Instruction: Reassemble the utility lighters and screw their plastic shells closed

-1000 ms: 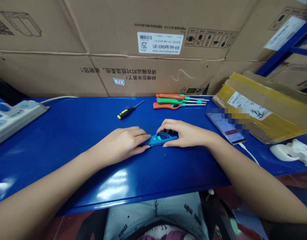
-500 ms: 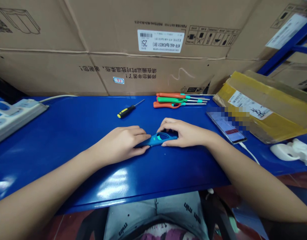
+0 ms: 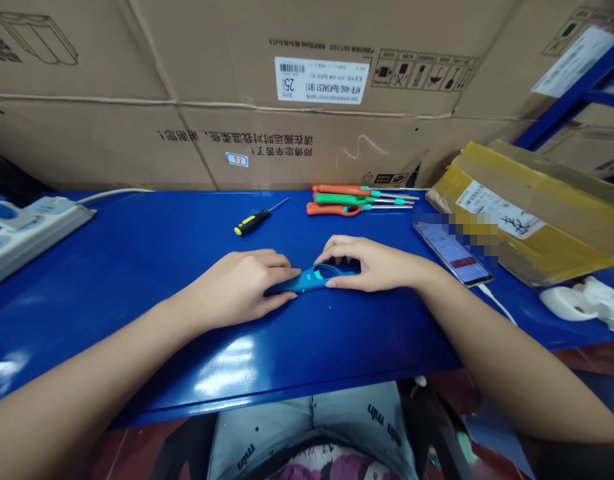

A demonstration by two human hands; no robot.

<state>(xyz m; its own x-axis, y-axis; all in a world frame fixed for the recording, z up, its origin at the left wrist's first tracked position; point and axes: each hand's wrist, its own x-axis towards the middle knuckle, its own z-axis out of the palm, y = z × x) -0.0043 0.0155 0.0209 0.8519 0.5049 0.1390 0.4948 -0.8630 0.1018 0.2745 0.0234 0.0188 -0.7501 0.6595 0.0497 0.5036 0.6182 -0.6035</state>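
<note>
A blue plastic lighter-like handle [image 3: 307, 281] with a loop opening and small teal parts lies on the blue table [image 3: 151, 260]. My left hand [image 3: 251, 283] grips its left part between thumb and fingers. Around the loop end at the right, my right hand [image 3: 364, 263] has its thumb and fingers closed on the same handle. Farther back, a black and yellow screwdriver [image 3: 253, 222] lies with its tip to the upper right. Beside it are several long-nosed lighters, orange [image 3: 331, 209] and green [image 3: 339, 199], with metal stems.
A phone [image 3: 451, 253] with a white cable lies at the right, beside a yellow-taped carton [image 3: 531, 213]. A white charger [image 3: 569, 303] is near the right edge. At the left is a white power strip [image 3: 41, 230]. A large cardboard box [image 3: 197, 67] stands behind.
The blue handle has shifted very slightly left between my hands. My right thumb sits a little higher and farther right; otherwise both hands stay nearly where they were.
</note>
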